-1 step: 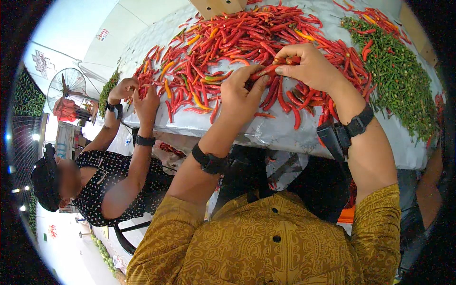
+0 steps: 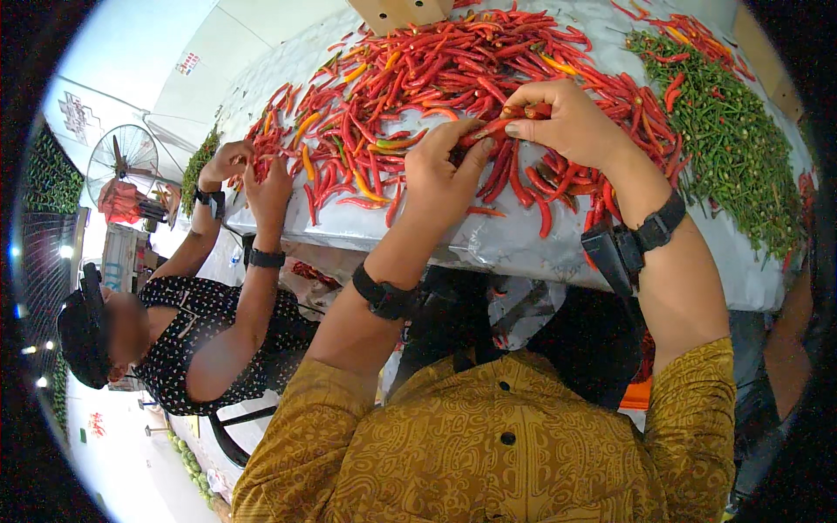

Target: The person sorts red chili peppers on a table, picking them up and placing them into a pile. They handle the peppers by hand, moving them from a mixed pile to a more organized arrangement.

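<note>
Left hand (image 2: 443,170) and right hand (image 2: 567,122) meet at centre of frame, just above the middle, both pinched shut on one red chili (image 2: 493,129). Left thumb and fingers grip its lower end, right fingertips close on the upper end. Chili held just over the pile, touching or nearly touching the ones beneath. Black wristband on each wrist; the right one carries a dark boxy piece hanging below it. Mustard patterned sleeves fill the lower frame.

Under the hands: big spread of red chilies (image 2: 418,87) with a few orange and yellow ones mixed in, covering the centre and upper centre. It lies on a shiny silvery sheet over the desk (image 2: 514,248). Upper right: separate heap of green stems (image 2: 732,148), some red chilies on top of it. Top centre edge: corner of a brown cardboard box (image 2: 397,13), plain, touching the red pile.

Left of frame: another person (image 2: 187,340) in a dark dotted top and dark cap, both hands up in the chilies at the pile's left edge. Smaller green heap (image 2: 199,166) behind those hands. Upper left: standing fan (image 2: 122,157). Small white rectangular sign with red marks (image 2: 187,63) on the white surface, upper left; too small to read.
</note>
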Demonstrator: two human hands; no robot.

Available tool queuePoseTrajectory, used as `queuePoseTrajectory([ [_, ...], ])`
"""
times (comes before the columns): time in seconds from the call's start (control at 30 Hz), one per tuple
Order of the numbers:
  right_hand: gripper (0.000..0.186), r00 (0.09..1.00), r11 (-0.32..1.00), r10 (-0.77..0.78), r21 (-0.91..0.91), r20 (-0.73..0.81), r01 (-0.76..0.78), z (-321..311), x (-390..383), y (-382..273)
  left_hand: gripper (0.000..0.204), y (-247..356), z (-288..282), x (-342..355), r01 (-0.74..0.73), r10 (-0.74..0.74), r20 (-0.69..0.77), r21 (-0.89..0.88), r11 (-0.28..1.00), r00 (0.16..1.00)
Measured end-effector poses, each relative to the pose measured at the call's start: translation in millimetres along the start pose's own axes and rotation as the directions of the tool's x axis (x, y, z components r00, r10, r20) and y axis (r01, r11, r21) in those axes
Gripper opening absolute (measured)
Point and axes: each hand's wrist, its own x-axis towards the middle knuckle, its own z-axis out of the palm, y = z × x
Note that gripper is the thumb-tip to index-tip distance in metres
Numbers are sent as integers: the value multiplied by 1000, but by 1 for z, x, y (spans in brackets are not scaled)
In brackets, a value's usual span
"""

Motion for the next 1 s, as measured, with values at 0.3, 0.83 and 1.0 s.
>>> queuePoseTrajectory([
  [0.3, 25, 1000, 1000, -4, 2, -7, 4, 1, 0, 1, 25, 3, -2, 1, -26, 26, 5, 35, 999, 1000],
  [0.83, 26, 999, 999, 39, -35, 1, -39, 2, 0, -1, 25, 3, -3, 1, -23, 22, 14, 13, 1000, 1000],
  [1.0, 26, 1000, 999, 23, -39, 4, -23, 4, 3, 4, 26, 1, -2, 1, -25, 25, -4, 20, 999, 1000],
])
